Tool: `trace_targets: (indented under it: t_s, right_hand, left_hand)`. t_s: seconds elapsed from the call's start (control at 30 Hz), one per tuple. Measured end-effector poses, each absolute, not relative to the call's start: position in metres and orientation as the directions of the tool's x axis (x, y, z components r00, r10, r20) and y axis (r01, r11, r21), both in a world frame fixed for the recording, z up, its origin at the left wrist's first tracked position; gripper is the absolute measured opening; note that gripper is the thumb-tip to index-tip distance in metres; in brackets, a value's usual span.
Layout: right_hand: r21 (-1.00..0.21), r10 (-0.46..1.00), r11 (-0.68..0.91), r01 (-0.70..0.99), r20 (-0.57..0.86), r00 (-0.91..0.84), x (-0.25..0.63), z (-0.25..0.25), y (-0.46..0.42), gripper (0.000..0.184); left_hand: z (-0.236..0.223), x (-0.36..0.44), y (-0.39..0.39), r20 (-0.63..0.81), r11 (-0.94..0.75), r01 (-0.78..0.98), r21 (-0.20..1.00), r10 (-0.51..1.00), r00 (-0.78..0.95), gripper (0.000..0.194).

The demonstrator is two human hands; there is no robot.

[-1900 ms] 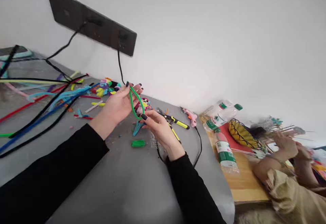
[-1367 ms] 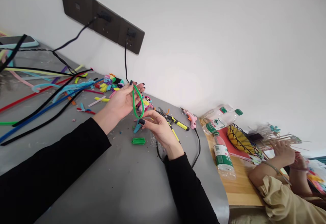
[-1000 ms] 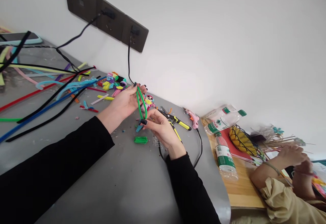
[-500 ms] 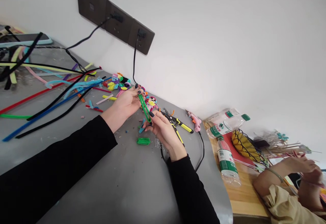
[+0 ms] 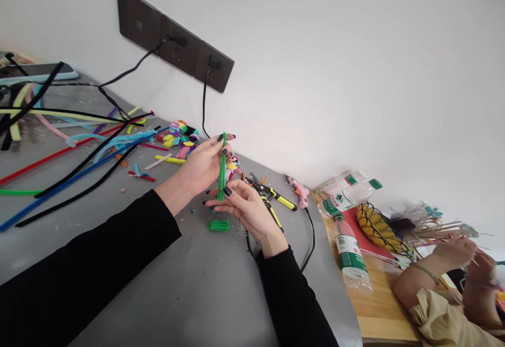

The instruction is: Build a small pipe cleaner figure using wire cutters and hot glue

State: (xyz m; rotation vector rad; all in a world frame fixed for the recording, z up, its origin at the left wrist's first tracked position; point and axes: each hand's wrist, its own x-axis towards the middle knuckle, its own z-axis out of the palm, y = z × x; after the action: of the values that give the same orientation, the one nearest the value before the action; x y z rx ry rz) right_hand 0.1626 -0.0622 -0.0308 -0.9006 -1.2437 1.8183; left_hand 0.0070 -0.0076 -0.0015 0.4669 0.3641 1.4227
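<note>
My left hand (image 5: pixel 205 164) pinches the upper end of a green pipe cleaner (image 5: pixel 222 173), which is bent into a long narrow loop and stands nearly upright. At its lower end, my right hand (image 5: pixel 246 205) grips it between thumb and fingers. Below the hands, a small folded green bundle (image 5: pixel 219 225) lies on the grey tabletop (image 5: pixel 197 284). Behind my hands sit small colourful fuzzy figures (image 5: pixel 183 139), partly hidden. Just right of my right hand are yellow-and-black pliers (image 5: pixel 272 194).
A pink glue gun (image 5: pixel 299 191) with a black cord rests near the wall. Pipe cleaners (image 5: pixel 90 163) of many colours spread across the left. Plastic bottles (image 5: pixel 352 257) and a dark wire basket (image 5: pixel 381 226) stand on the wooden table (image 5: pixel 379 310), where another person's hands (image 5: pixel 465 255) work.
The green loop has turned from slanted to nearly upright, and my right hand has shifted slightly left and down. The fingers of my right hand are spread more. The view has tilted slightly.
</note>
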Motion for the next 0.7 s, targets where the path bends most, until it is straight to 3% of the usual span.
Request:
trace_targets:
  t_s: [0.4,0.7]
  right_hand:
    - [-0.965,0.862,-0.204,-0.163,-0.099,-0.497,0.163,-0.0361,-0.0581,0.049]
    - [-0.963,0.86,-0.214,-0.162,-0.107,-0.498,0.165,-0.0342,-0.0583,0.044]
  left_hand:
    - [-0.0005,0.0069,-0.0128,0.074,0.14,-0.812,0.567,0.973,0.22,0.026]
    - [-0.0059,0.0063,-0.0076,0.05,0.084,-0.797,0.598,0.989,0.142,0.018]
